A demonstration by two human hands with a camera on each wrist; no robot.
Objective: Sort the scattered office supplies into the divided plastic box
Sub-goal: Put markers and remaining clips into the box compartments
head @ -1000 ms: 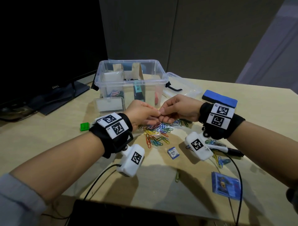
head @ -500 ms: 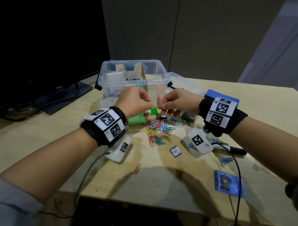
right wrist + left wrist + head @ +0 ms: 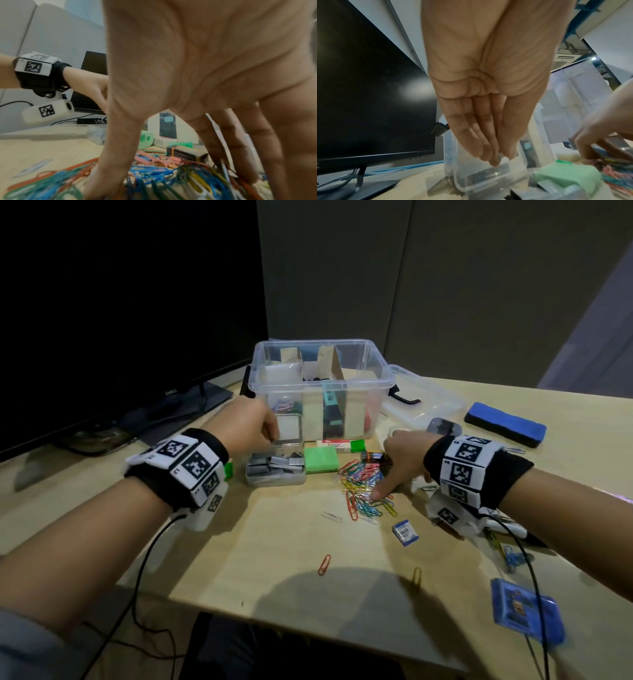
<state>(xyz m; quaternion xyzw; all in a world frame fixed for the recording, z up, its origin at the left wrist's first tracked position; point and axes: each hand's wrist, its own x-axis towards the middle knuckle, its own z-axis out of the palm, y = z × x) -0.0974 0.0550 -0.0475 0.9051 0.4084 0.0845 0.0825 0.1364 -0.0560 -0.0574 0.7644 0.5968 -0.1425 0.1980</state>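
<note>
The clip-gathering step is in hand: the clips [image 3: 365,491] beside the box [image 3: 318,392] are pressed under the spread right hand [image 3: 400,455], a small grey piece is pinched over the staple case [image 3: 275,470] by the left hand [image 3: 246,428], and a raking pinch is judged next.

head view above, wrist views close
</note>
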